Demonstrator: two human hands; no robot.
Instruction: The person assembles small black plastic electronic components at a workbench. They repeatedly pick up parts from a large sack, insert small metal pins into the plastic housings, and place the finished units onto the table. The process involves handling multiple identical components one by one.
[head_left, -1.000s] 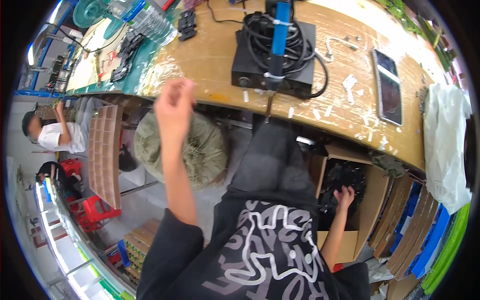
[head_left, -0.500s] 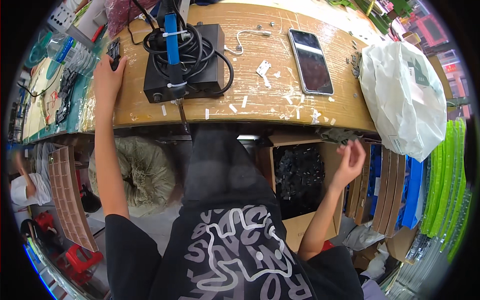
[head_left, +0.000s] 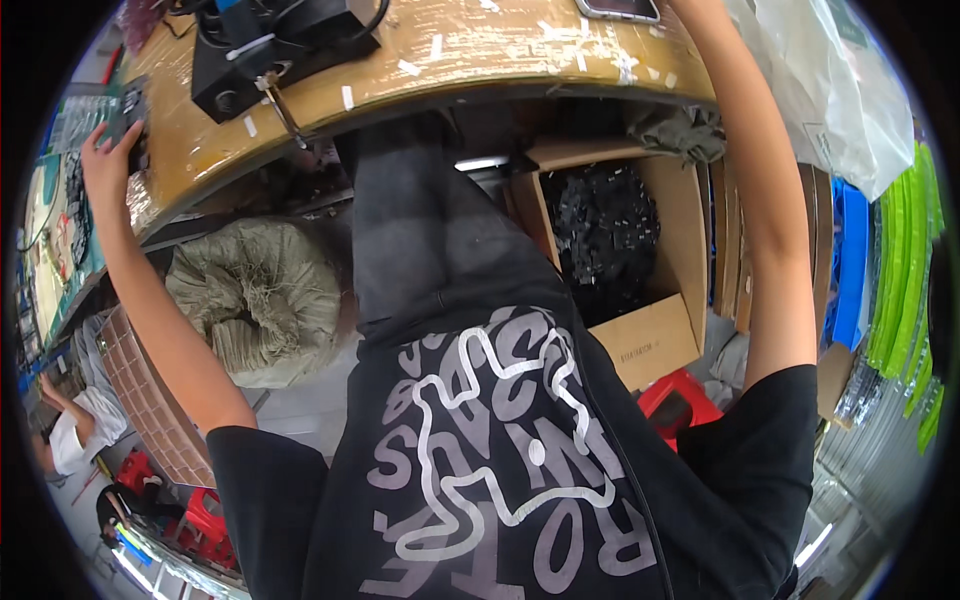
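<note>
Left hand (head_left: 107, 163): pinching or spread, I could not tell.
Black part (head_left: 131, 102): lay just ahead of that grip.
Right hand: was out of view.

A: How does the benchtop (head_left: 490, 65) look?

B: Glossy and tan, like board under clear, slightly wrinkled film.

A: And the soldering iron (head_left: 250, 45)?

B: It shows 2 finishes: smooth blue and black plastic, then a metal tip (head_left: 283, 112) with a dull shine. The box-shaped unit (head_left: 310, 52) is smooth black, low in sheen.

A: The black part (head_left: 131, 108)?

B: Plastic, it seems, and fairly matt. The loose pieces (head_left: 600, 220) look like black plastic too, with small glints, inside matt brown cardboard (head_left: 650, 345).

A: The sack (head_left: 285, 275)?

B: Rough, frayed weave. The bag (head_left: 815, 85) is crinkled white plastic; the stool (head_left: 685, 395), smooth red plastic.

A: Clothing?

B: Soft matt cloth: black shirt (head_left: 505, 400), faded trousers (head_left: 410, 230).
</note>
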